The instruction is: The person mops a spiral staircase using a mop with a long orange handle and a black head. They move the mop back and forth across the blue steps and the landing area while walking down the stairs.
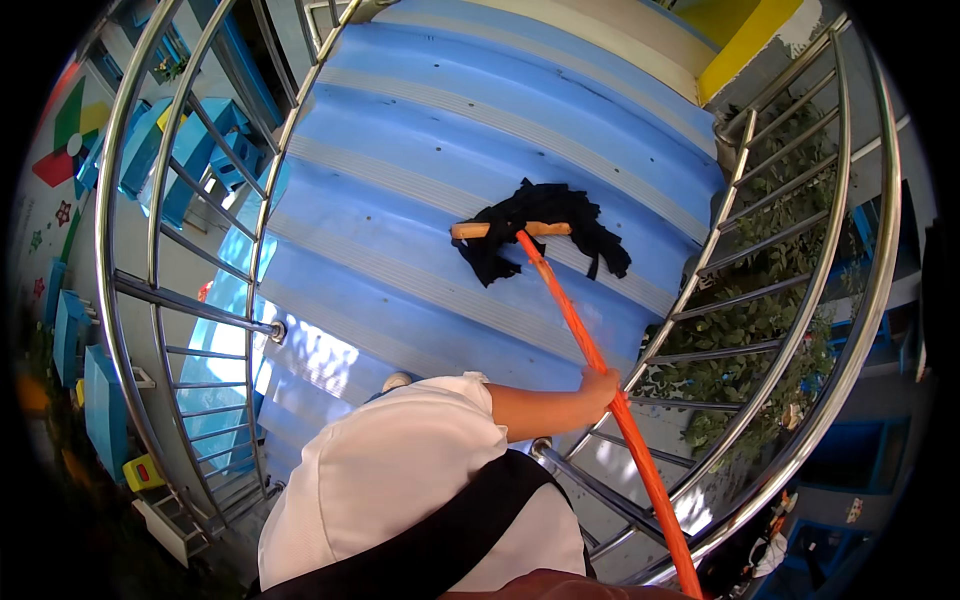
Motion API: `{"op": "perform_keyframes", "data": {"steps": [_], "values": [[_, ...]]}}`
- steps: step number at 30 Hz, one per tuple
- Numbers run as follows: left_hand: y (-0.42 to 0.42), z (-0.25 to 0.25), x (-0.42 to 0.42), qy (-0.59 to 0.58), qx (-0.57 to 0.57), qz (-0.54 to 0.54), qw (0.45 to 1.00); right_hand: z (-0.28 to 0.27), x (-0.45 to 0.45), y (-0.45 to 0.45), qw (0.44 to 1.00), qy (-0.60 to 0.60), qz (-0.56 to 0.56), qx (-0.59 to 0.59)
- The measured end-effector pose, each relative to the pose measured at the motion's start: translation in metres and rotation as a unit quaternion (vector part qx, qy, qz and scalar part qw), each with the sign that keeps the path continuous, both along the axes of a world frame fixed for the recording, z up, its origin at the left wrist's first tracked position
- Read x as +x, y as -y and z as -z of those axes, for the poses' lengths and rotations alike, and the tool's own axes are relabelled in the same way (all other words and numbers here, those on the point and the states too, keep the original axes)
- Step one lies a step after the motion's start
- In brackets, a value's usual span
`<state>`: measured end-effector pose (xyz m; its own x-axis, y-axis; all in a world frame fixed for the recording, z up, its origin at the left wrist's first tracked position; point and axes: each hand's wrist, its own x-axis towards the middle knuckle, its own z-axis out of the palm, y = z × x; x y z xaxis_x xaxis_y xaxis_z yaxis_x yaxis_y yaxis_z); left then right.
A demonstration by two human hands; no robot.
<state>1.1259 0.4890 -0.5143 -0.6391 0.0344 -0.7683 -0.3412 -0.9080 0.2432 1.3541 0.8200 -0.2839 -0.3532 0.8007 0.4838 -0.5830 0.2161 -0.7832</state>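
Observation:
My left hand (600, 388) grips the orange-red handle (574, 319) of a mop, with the bare forearm reaching across from a white sleeve. The handle slants from the lower right edge of view up to a wooden crosspiece (547, 229). Black cloth strips (536, 206) hang over that crosspiece and spread across the blue stairs (420, 255). My right hand is out of view. A brown patch of skin shows at the bottom edge, but its hand is not visible. The upper end of the handle runs out of the picture.
Ribbed grey strips line the step edges. Stainless steel railings (154, 247) flank the stairs on the left, with another railing (750, 247) on the right. Leafy plants (780, 187) grow beyond the right one. Blue plastic furniture (191, 150) stands past the left one. My shoe (396, 381) rests below.

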Motion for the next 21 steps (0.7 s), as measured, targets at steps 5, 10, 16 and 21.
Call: {"op": "perform_keyframes", "data": {"steps": [5,10,16,21], "values": [[0.177,0.063,-0.026,-0.037,-0.052,-0.201,0.978,0.096,-0.135,0.096,0.926,0.131,-0.323,-0.143],[0.35,0.067,-0.043,-0.119,-0.092,-0.348,0.925,0.097,-0.222,0.263,0.846,0.146,-0.49,-0.149],[0.452,0.026,-0.046,-0.118,-0.032,-0.434,0.893,0.008,-0.326,0.38,0.775,0.157,-0.61,-0.04],[0.427,0.002,-0.007,-0.089,0.017,-0.494,0.865,-0.037,-0.352,0.388,0.73,0.173,-0.661,-0.02]]}}
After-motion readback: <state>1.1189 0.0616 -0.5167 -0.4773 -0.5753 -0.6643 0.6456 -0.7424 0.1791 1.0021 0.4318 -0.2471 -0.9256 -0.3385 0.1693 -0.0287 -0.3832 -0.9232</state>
